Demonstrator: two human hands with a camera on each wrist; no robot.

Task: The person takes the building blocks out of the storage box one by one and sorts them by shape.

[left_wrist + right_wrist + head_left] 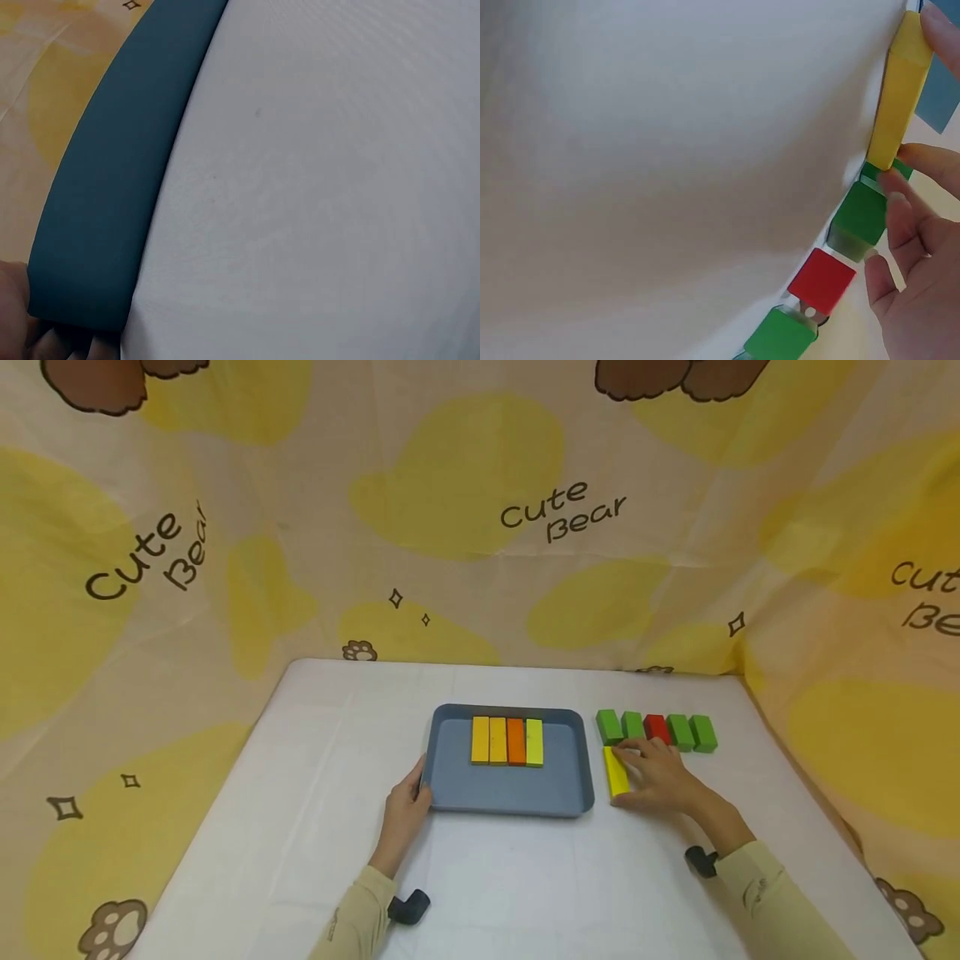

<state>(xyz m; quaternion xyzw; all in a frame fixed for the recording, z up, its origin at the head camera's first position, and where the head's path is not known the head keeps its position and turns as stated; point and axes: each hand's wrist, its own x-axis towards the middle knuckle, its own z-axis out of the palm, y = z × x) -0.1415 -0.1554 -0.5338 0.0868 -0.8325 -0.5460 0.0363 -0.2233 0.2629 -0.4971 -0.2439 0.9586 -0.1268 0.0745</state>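
My left hand [405, 812] grips the left end of a blue-grey tray [510, 793]. In the left wrist view its fingers [54, 346] curl under the corner of the tray's side wall [112, 157]. Right of the tray, my right hand [660, 779] pinches a long yellow block [615, 774] by its two ends, thumb at the near end and fingertips at the far one. The right wrist view shows the same yellow block [898, 97] between thumb and fingers. Two yellow blocks [489, 740], an orange block [516, 741] and a yellow-green block [534, 742] lie side by side inside the tray.
Behind my right hand stands a row of several green blocks [703, 733] with one red block [656, 727] in the middle. A white cloth covers the table [337, 735]. Patterned fabric [450, 527] hangs behind the table and at both sides.
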